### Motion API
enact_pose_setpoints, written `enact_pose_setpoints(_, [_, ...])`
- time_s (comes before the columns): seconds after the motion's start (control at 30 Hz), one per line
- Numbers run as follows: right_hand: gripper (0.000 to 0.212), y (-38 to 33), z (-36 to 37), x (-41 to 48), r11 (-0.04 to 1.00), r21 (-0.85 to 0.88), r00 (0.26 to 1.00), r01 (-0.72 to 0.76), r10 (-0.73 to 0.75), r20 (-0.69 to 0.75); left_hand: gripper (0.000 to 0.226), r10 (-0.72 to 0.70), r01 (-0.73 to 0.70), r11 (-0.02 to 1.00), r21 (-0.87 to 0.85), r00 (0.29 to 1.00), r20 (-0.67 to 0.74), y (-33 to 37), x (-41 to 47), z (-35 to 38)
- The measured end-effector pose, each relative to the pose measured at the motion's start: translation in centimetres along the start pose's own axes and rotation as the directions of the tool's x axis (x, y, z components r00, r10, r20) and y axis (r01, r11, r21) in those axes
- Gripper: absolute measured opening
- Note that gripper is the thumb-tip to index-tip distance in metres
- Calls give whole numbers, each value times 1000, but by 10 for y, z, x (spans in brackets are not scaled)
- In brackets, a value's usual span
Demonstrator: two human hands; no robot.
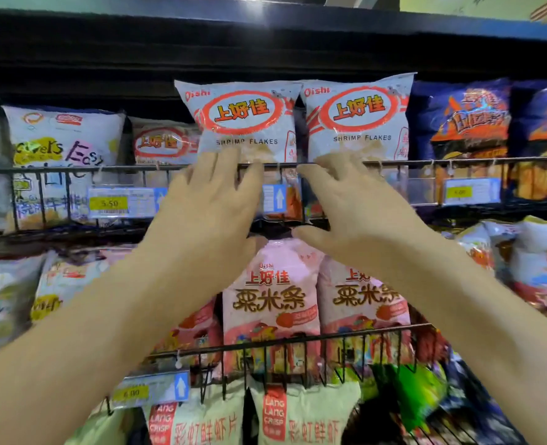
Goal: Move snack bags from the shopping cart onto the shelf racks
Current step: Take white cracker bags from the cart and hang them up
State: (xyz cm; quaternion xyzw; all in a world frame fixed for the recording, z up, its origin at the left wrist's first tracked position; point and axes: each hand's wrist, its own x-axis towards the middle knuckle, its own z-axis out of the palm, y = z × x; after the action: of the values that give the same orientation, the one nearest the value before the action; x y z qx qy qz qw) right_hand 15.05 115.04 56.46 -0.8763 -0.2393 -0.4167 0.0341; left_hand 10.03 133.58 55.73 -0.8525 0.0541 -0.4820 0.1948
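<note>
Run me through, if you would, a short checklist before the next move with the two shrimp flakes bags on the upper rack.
1. Is the left shrimp flakes bag upright behind the rack rail, label forward? Ok.
2. Is the right shrimp flakes bag upright beside it, label forward? Ok.
3. Is the left hand gripping nothing? Ok, its fingers lie straight at the bag's lower edge.
4. Is the right hand gripping nothing? Ok, its fingers are also straight.
5. Are the bag bottoms seated on the rack floor? Cannot tell, hands and rail hide them.
6. Are bags left in the shopping cart? Cannot tell, it is out of view.
</note>
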Motion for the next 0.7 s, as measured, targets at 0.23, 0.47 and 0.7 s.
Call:
enact_pose_setpoints(0.23, [57,8,20,-108,991,-68,989,-112,118,93,81,165,-164,968,-190,986,-10,59,-61,33])
enact_pose_setpoints(0.47, [61,26,35,-230,928,-130,894,-349,371,249,81,420,-313,782,-539,903,85,150,-103,81])
enact_pose_setpoints(0.7, [65,47,11,-343,795,-223,709,-564,605,362,73,566,-317,615,-722,815,124,251,-140,66])
